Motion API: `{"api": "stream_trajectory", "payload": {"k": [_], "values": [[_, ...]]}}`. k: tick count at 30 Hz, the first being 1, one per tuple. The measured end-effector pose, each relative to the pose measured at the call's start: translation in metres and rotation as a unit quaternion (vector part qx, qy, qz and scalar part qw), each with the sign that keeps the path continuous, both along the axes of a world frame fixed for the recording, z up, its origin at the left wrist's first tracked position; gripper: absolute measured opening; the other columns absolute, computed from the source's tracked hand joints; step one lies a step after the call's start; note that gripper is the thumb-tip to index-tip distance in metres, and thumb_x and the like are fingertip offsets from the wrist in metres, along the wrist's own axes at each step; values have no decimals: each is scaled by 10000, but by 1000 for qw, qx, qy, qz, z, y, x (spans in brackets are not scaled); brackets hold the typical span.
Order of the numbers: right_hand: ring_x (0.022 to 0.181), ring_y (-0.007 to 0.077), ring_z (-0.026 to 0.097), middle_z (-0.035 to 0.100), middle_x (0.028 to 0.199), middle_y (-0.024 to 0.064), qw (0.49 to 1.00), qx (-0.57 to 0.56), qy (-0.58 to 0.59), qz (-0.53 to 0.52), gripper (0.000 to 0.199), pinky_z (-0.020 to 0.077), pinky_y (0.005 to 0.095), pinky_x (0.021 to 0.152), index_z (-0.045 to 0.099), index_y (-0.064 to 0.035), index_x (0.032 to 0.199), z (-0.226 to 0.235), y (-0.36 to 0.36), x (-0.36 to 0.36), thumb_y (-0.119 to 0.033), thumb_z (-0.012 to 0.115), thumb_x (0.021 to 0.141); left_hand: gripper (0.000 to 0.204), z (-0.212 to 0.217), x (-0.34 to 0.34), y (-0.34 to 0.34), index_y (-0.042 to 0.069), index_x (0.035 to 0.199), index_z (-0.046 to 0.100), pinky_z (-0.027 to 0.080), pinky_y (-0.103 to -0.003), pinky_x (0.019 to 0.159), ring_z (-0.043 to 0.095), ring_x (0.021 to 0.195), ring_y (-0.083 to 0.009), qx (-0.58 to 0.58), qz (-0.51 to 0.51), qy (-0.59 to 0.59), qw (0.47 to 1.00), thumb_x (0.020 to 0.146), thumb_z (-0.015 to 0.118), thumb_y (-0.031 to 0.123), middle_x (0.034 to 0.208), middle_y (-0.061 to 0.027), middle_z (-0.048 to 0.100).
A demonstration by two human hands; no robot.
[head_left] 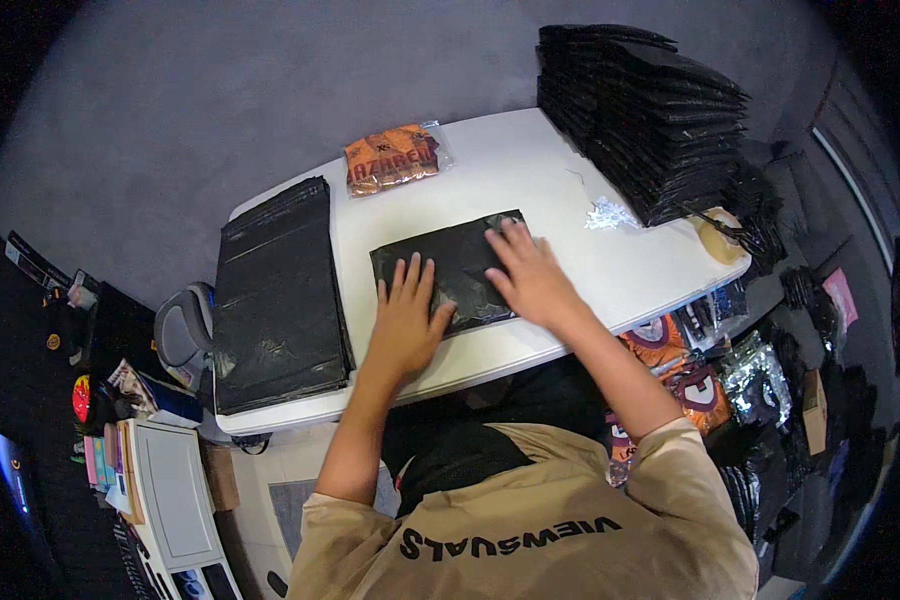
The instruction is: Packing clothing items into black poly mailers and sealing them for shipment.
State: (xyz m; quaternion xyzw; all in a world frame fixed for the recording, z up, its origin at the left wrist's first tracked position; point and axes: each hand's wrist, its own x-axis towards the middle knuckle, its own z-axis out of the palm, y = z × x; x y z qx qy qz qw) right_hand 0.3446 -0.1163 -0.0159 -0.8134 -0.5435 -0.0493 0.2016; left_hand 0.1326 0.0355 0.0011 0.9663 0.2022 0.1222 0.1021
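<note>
A black plastic package [460, 265], folded to a flat rectangle, lies in front of me near the front edge of the white table [490, 370]. My left hand [410, 310] rests flat on its left part, fingers spread. At its right end my right hand [528, 270] also presses down with fingers apart. Neither hand grips anything. To the left is a pile of flat black plastic bags [280, 290]. An orange garment in a clear bag [395, 160] lies behind the package.
A tall stack of black packages [640, 120] rises at the table's back right. Nearby are small white tags [608, 213] and a tape roll [720, 236]. Bagged orange garments [695, 390] lie below the right edge. A grey chair [183, 325] and white cabinet [170, 490] stand left.
</note>
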Motion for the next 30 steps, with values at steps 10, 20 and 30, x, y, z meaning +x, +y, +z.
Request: {"api": "stream_trajectory", "payload": {"k": [10, 20, 30], "values": [[1598, 411, 316, 328, 1737, 217, 984, -141, -19, -105, 688, 238, 614, 1289, 422, -104, 1648, 11, 10, 2, -544, 393, 1121, 789, 16, -3, 25, -23, 1645, 372, 191, -584, 1317, 255, 1627, -409, -19, 70, 29, 997, 1108, 451, 550, 1733, -226, 332], [1651, 345, 211, 273, 1772, 164, 997, -53, 55, 8, 746, 172, 574, 1330, 327, -155, 1703, -7, 60, 8, -589, 410, 1101, 774, -3, 55, 41, 82, 1664, 388, 178, -595, 1319, 263, 1625, -395, 2, -15, 5, 1000, 1090, 469, 595, 1724, -187, 365], [1663, 336, 174, 220, 1793, 149, 992, -106, 35, -66, 814, 135, 539, 1343, 271, -135, 1722, -14, 28, 46, -668, 294, 1108, 839, -11, 21, 68, 29, 1670, 348, 170, -596, 1320, 202, 1646, -400, -42, 68, 18, 997, 1083, 464, 616, 1751, -217, 295]]}}
